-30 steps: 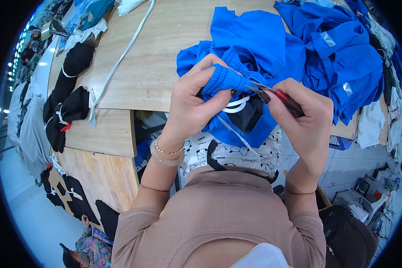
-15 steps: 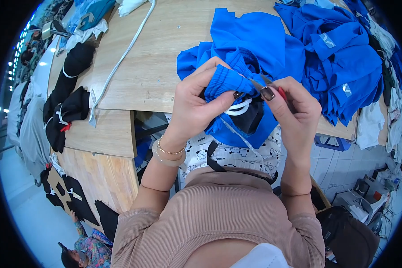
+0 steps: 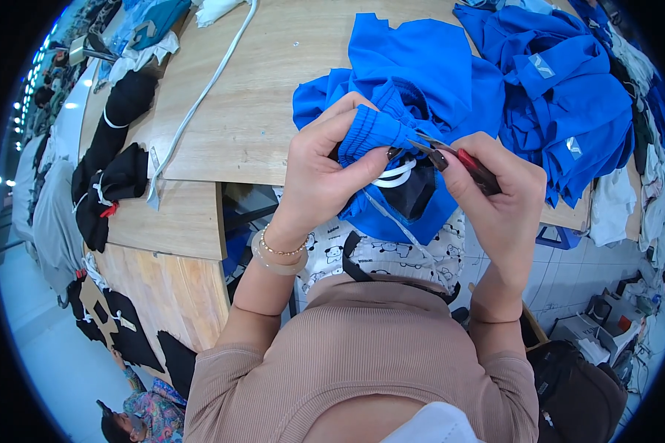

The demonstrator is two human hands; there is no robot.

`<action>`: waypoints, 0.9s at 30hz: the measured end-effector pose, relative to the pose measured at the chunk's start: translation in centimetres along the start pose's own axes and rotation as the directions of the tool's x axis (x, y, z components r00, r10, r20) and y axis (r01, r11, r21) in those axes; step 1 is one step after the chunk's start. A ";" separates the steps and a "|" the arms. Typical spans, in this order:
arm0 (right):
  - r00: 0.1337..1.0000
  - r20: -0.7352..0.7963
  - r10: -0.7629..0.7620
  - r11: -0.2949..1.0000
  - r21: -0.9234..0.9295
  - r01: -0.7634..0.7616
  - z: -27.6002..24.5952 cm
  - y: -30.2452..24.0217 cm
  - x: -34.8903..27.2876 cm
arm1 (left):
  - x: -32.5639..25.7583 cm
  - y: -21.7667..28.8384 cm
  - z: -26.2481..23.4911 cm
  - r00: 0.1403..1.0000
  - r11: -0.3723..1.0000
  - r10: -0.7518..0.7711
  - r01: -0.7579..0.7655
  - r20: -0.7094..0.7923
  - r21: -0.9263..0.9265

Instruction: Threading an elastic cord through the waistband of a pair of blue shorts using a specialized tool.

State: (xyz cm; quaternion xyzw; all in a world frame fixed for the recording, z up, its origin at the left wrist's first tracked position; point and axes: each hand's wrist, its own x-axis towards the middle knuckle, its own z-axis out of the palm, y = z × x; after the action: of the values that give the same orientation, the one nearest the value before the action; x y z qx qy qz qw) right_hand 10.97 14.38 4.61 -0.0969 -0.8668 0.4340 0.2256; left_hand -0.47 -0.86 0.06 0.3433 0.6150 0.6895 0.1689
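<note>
Her left hand (image 3: 325,173) pinched the blue shorts (image 3: 391,125) tight so the snips (image 3: 451,159), gripped in her right hand (image 3: 499,199), could reach a thread.

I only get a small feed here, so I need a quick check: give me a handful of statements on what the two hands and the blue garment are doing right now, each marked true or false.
1. The left hand pinches a gathered band of the blue garment. True.
2. The right hand is empty. False: it holds a small red-handled thread snip, its metal tip at the gathered band.
3. The blue garment lies flat and spread out on the wooden table. False: it is bunched up at the table's edge and partly lifted in the hands.
4. A pile of blue garments lies to the person's right. True.
5. A white cord shows just below the hands. True.
</note>
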 end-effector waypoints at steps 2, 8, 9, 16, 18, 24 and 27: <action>1.000 0.004 0.000 1.000 -0.006 0.000 -0.1 -0.1 0.0 | 0.0 0.0 0.0 1.000 1.000 0.003 -0.003 -0.011 -0.003; 1.000 0.017 -0.014 1.000 -0.014 0.014 -0.1 0.0 0.2 | 0.1 0.1 0.1 1.000 1.000 0.013 -0.013 -0.013 0.010; 1.000 0.016 -0.015 1.000 -0.005 0.015 -0.1 0.0 0.2 | 0.1 0.1 0.1 1.000 1.000 0.013 -0.013 -0.014 0.010; 1.000 0.021 0.000 1.000 0.016 -0.001 0.0 0.1 0.2 | 0.1 0.1 0.0 1.000 1.000 0.010 -0.010 -0.014 0.019; 0.999 0.014 -0.031 0.998 0.050 0.031 0.4 0.6 0.2 | 0.1 0.2 0.1 1.000 1.000 0.003 -0.002 -0.024 0.009; 0.990 -0.037 0.135 0.829 0.552 -0.092 1.5 1.0 0.3 | -0.1 0.5 0.6 0.996 0.993 -0.093 0.092 -0.007 -0.079; 0.992 -0.083 0.097 0.908 0.416 -0.054 0.7 0.6 0.5 | 0.0 0.6 0.5 0.996 0.993 -0.089 0.087 -0.019 -0.083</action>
State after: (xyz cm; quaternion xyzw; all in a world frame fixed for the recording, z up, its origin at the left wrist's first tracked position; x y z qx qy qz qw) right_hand 10.15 14.43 3.90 -0.1025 -0.7384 0.6104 0.2677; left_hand 0.01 -0.60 0.64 0.3010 0.6026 0.7098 0.2062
